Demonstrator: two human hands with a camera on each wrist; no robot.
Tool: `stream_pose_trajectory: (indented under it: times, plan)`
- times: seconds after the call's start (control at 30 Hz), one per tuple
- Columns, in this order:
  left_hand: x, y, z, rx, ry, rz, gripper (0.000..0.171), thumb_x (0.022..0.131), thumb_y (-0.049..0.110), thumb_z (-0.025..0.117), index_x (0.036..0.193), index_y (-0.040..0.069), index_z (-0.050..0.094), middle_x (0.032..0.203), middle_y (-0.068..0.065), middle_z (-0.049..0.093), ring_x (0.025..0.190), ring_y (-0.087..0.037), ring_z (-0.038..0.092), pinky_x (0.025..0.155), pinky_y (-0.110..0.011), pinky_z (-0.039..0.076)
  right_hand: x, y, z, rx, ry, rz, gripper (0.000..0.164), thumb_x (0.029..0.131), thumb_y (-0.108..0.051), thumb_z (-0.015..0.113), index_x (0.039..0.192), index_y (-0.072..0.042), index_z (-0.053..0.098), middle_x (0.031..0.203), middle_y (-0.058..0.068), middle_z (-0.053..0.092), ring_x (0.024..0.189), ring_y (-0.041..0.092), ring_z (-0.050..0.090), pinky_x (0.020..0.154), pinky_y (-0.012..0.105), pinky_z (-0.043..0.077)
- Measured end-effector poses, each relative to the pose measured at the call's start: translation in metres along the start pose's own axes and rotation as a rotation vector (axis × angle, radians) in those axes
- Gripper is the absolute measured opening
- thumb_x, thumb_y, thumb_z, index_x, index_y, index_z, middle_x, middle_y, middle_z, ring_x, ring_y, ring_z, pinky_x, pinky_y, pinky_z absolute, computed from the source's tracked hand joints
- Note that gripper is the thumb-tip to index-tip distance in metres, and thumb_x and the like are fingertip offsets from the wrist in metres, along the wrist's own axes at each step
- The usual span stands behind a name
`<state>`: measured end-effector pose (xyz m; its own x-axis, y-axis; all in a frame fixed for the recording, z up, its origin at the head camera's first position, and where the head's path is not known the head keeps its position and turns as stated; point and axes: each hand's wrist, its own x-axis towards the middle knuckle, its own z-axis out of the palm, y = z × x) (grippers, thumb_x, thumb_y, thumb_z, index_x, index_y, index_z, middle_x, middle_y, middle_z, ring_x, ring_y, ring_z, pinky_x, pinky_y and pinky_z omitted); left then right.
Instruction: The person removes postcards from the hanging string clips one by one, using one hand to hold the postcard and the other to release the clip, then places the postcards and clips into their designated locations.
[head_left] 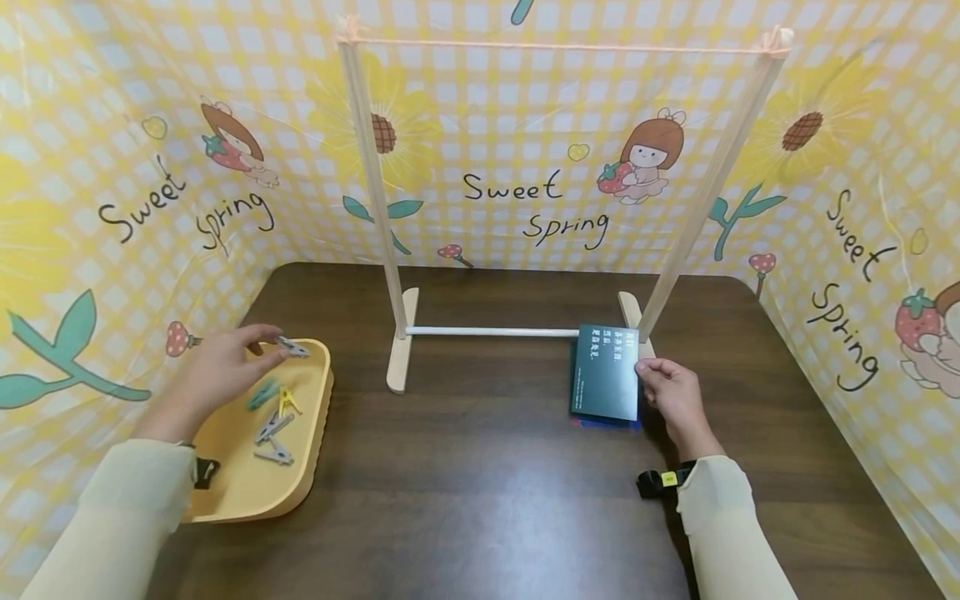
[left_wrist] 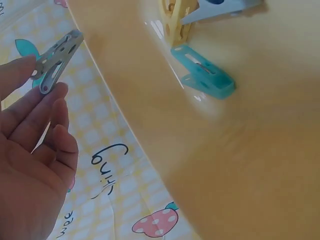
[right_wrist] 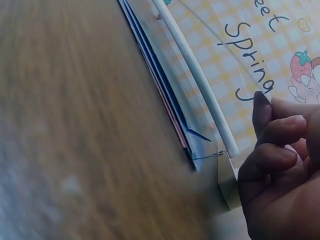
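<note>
My left hand (head_left: pixel 225 371) is over the yellow tray and pinches a grey clothespin (left_wrist: pixel 57 60) between thumb and fingers. Below it in the tray lie several more clothespins: a teal one (left_wrist: pixel 207 75), a yellow one (head_left: pixel 286 402) and grey ones (head_left: pixel 275 452). On the right, my right hand (head_left: pixel 675 400) pinches a dark green card (head_left: pixel 607 375) with white print by its right edge. Other cards (right_wrist: pixel 155 75) lie in a stack under it, a blue edge showing at the bottom in the head view.
A wooden frame stands at the back, with two posts (head_left: pixel 378 187), flat feet (head_left: pixel 398 358) and a white crossbar (head_left: pixel 487 332). A pink string (head_left: pixel 562 47) spans the post tops. The yellow tray (head_left: pixel 303 483) sits at the left of the dark table (head_left: pixel 465 500). Checked cloth (head_left: pixel 517 125) surrounds the table.
</note>
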<state>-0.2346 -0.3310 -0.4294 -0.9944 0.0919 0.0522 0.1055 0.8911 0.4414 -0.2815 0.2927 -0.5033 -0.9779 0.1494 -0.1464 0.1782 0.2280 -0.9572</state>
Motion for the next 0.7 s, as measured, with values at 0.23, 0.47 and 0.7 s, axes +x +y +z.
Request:
stream_pose_trajectory:
  times: [0.23, 0.47, 0.7]
  plan:
    - [0.007, -0.001, 0.011, 0.037, -0.079, 0.01, 0.051, 0.096, 0.042, 0.06, 0.129, 0.003, 0.059, 0.103, -0.019, 0.065, 0.085, -0.032, 0.061, 0.062, -0.042, 0.048, -0.003, 0.001, -0.001, 0.029, -0.023, 0.008, 0.028, 0.097, -0.018, 0.063, 0.104, 0.009, 0.061, 0.062, 0.0, 0.046, 0.054, 0.012, 0.043, 0.05, 0.024, 0.037]
    - [0.012, -0.005, 0.023, 0.057, -0.091, 0.052, 0.044, 0.094, 0.033, 0.064, 0.125, 0.002, 0.062, 0.094, -0.015, 0.067, 0.08, -0.028, 0.062, 0.058, -0.037, 0.048, -0.003, 0.003, -0.002, 0.017, -0.043, 0.01, 0.027, 0.097, -0.015, 0.061, 0.107, 0.01, 0.061, 0.071, 0.001, 0.05, 0.055, 0.01, 0.044, 0.051, 0.023, 0.038]
    - [0.013, -0.003, 0.029, 0.076, -0.095, 0.082, 0.044, 0.094, 0.035, 0.065, 0.123, 0.002, 0.063, 0.093, -0.011, 0.068, 0.084, -0.029, 0.063, 0.067, -0.047, 0.049, -0.003, 0.005, -0.002, -0.018, -0.058, 0.029, 0.026, 0.098, -0.014, 0.06, 0.11, 0.009, 0.062, 0.08, 0.003, 0.054, 0.057, 0.011, 0.045, 0.053, 0.024, 0.04]
